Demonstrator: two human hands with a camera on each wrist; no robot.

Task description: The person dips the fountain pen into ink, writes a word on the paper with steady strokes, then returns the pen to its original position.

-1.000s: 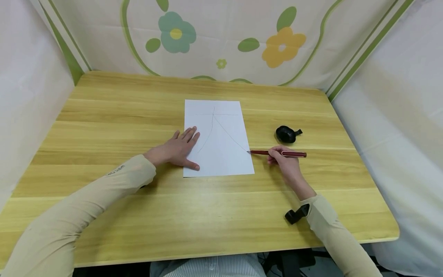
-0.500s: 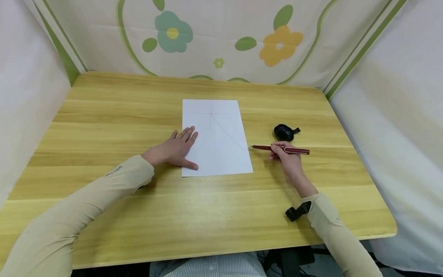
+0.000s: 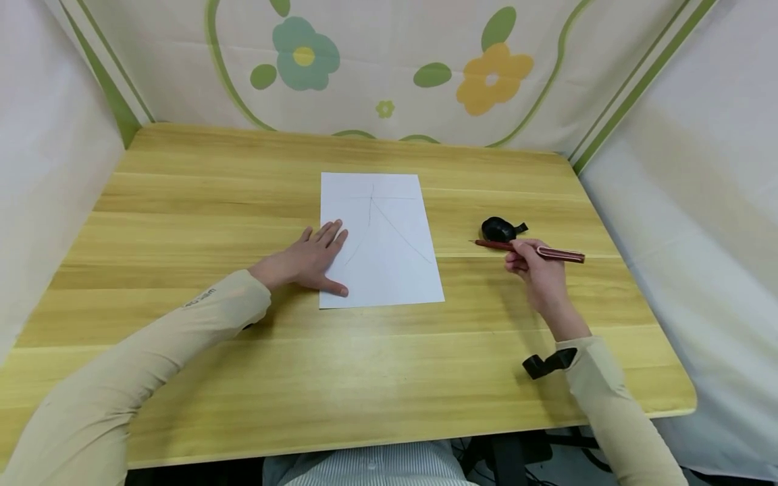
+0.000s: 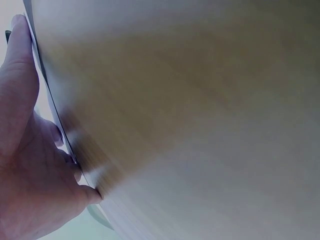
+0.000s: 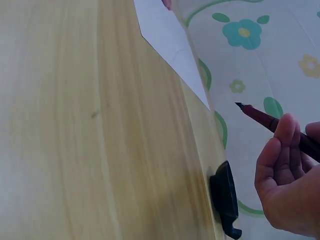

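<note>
A white sheet of paper [image 3: 395, 277] lies on the wooden table, bearing a thin cross near its top and two lines that spread downward. My left hand [image 3: 311, 262] rests with spread fingers on the sheet's left edge. Off to the right, my right hand [image 3: 541, 273] pinches a dark red fountain pen [image 3: 560, 254], held above the table. The pen's dark nib points left, away from the paper, and shows in the right wrist view beside the fingers [image 5: 286, 135]. Just beyond the pen sits a black rounded object [image 3: 496, 228] with a short tab.
The wooden table [image 3: 243, 385] ends at a front edge near the person's body. White curtains [image 3: 687, 202] enclose it on the sides, and a flower-printed cloth [image 3: 377, 61] hangs along the back. A black camera mount [image 3: 549, 364] sticks out from the right wrist.
My right hand has lifted the pen off the paper's right edge and moved it right, up beside the black object. My left hand stays in place on the sheet.
</note>
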